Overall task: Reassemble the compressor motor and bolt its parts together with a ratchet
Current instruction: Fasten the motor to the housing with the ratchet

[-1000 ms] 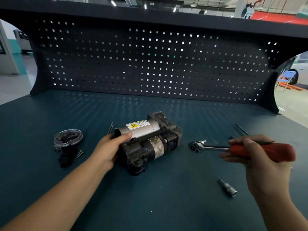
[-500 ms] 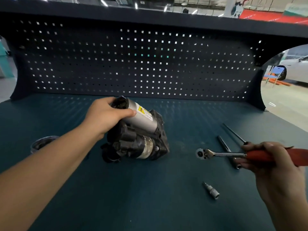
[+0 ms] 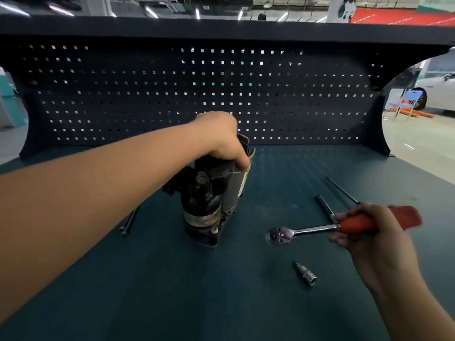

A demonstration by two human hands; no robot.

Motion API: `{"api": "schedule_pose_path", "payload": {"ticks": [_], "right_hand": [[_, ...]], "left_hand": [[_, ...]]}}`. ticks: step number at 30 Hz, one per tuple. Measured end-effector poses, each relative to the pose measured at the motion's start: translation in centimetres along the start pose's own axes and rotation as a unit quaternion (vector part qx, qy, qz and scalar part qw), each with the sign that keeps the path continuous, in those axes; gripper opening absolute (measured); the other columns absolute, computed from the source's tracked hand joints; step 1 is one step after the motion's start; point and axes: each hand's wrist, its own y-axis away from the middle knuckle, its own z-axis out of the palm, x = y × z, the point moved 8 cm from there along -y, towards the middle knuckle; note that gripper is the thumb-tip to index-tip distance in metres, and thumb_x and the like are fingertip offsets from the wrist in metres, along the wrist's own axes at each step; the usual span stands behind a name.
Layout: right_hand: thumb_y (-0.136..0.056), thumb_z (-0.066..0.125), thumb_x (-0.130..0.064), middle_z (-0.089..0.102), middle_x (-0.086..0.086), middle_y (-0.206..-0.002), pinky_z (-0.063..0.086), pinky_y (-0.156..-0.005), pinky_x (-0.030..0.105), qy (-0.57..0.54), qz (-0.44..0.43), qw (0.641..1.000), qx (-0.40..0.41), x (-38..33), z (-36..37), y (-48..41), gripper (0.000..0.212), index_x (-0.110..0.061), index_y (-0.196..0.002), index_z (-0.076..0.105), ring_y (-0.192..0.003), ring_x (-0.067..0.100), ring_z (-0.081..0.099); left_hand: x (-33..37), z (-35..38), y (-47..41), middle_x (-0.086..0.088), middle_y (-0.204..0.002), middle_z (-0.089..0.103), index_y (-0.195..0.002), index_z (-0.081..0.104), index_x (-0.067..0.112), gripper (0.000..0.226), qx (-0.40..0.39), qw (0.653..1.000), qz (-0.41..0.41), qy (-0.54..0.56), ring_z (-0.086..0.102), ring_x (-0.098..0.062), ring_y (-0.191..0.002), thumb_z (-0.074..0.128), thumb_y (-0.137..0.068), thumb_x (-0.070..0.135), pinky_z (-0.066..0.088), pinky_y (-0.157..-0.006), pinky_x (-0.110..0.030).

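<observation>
Red-handled ratchet in right hand

Left hand grips the top end of the compressor motor, which stands on end on the dark green tabletop. Right hand holds the ratchet by its red handle, chrome head aimed at the motor, well apart from it. A socket lies nearer the camera, two dark rods lie behind the ratchet, and long bolts lie left of the motor.
</observation>
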Motion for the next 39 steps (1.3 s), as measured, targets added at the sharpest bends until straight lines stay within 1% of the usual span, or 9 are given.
{"api": "schedule_pose_path", "payload": {"ticks": [7, 12, 19, 22, 25, 27, 31, 37, 39], "right_hand": [[-0.090, 0.055, -0.026, 0.058, 0.008, -0.049, 0.027, -0.032, 0.015, 0.252, -0.030, 0.933, -0.255, 1.2, 12.8, -1.8, 0.025, -0.048, -0.102, 0.051, -0.029, 0.015, 0.039], [-0.084, 0.057, -0.044, 0.062, 0.008, -0.054, 0.029, -0.034, 0.016, 0.230, -0.038, 0.923, -0.307, 1.9, 16.3, -2.1, 0.013, -0.036, -0.094, 0.062, -0.031, 0.017, 0.041], [-0.088, 0.060, -0.049, 0.062, 0.009, -0.053, 0.032, -0.033, 0.020, 0.245, -0.059, 0.927, -0.280, 2.6, 18.1, -1.9, 0.048, -0.001, -0.094, 0.061, -0.033, 0.017, 0.043], [-0.089, 0.059, -0.045, 0.061, 0.007, -0.053, 0.034, -0.033, 0.021, 0.249, -0.059, 0.931, -0.260, 2.5, 18.1, -1.7, 0.046, -0.001, -0.101, 0.062, -0.035, 0.017, 0.045], [-0.089, 0.060, -0.044, 0.061, 0.005, -0.052, 0.034, -0.034, 0.020, 0.266, -0.065, 0.936, -0.222, 2.1, 17.7, -1.9, 0.044, -0.003, -0.102, 0.063, -0.036, 0.015, 0.047], [-0.088, 0.061, -0.044, 0.059, 0.001, -0.048, 0.033, -0.033, 0.018, 0.287, -0.074, 0.934, -0.198, 1.8, 17.6, -1.9, 0.045, 0.000, -0.099, 0.062, -0.033, 0.013, 0.046], [-0.089, 0.061, -0.041, 0.058, 0.000, -0.044, 0.033, -0.032, 0.020, 0.310, -0.084, 0.929, -0.185, 1.3, 17.9, -1.9, 0.045, 0.004, -0.085, 0.061, -0.031, 0.014, 0.044], [-0.091, 0.057, -0.044, 0.063, 0.005, -0.052, 0.032, -0.034, 0.017, 0.264, -0.045, 0.940, -0.210, 2.2, 17.9, -2.1, 0.022, -0.025, -0.099, 0.065, -0.031, 0.015, 0.044], [-0.091, 0.056, -0.044, 0.062, 0.006, -0.053, 0.031, -0.033, 0.017, 0.265, -0.043, 0.941, -0.205, 2.5, 17.8, -2.3, 0.023, -0.025, -0.098, 0.066, -0.031, 0.015, 0.044]], "left_hand": [[2.2, 0.8, -0.4, -0.002, -0.111, 0.059, -0.119, 0.058, 0.021, 0.072, -0.013, 0.998, 0.035, -0.040, 0.055, -0.024, -0.099, 0.079, -0.058, 0.052, 0.048, -0.074, -0.029], [-0.7, 0.6, -0.4, 0.001, -0.106, 0.062, -0.119, 0.056, 0.020, 0.068, -0.072, 0.995, 0.030, 0.067, 0.060, -0.016, -0.087, 0.082, -0.062, 0.045, 0.046, -0.063, -0.026], [-3.1, -0.8, 1.7, 0.005, -0.147, 0.035, -0.144, 0.035, 0.030, 0.074, -0.007, 0.979, 0.099, 0.176, 0.038, -0.015, -0.131, 0.070, -0.079, 0.040, 0.032, -0.095, -0.023], [-4.9, -3.0, 4.6, 0.006, -0.142, 0.042, -0.136, 0.046, 0.029, 0.056, 0.163, 0.968, 0.110, 0.157, 0.040, -0.011, -0.128, 0.056, -0.086, 0.053, 0.031, -0.103, -0.028], [-7.5, -1.8, 9.6, 0.011, -0.138, 0.037, -0.138, 0.038, 0.035, 0.088, 0.291, 0.933, 0.038, 0.207, 0.035, -0.003, -0.120, 0.044, -0.066, 0.084, 0.032, -0.098, -0.025], [-7.2, 1.8, 11.4, 0.017, -0.130, 0.033, -0.138, 0.030, 0.042, 0.104, 0.248, 0.928, 0.015, 0.279, 0.030, 0.007, -0.109, 0.051, -0.048, 0.089, 0.025, -0.084, -0.004], [-6.7, 4.5, 9.7, 0.015, -0.115, 0.040, -0.131, 0.043, 0.044, 0.080, 0.217, 0.926, 0.025, 0.307, 0.041, 0.000, -0.103, 0.076, -0.059, 0.055, 0.028, -0.071, 0.006], [-6.8, 2.4, 7.2, 0.017, -0.151, 0.000, -0.144, 0.024, 0.044, 0.088, 0.188, 0.969, 0.120, 0.110, 0.006, -0.011, -0.140, 0.053, -0.065, 0.069, 0.023, -0.109, -0.038], [-5.5, 1.5, 6.5, 0.012, -0.154, 0.017, -0.143, 0.034, 0.030, 0.087, 0.168, 0.967, 0.184, 0.057, 0.007, -0.009, -0.142, 0.055, -0.067, 0.066, 0.021, -0.111, -0.038]]}}
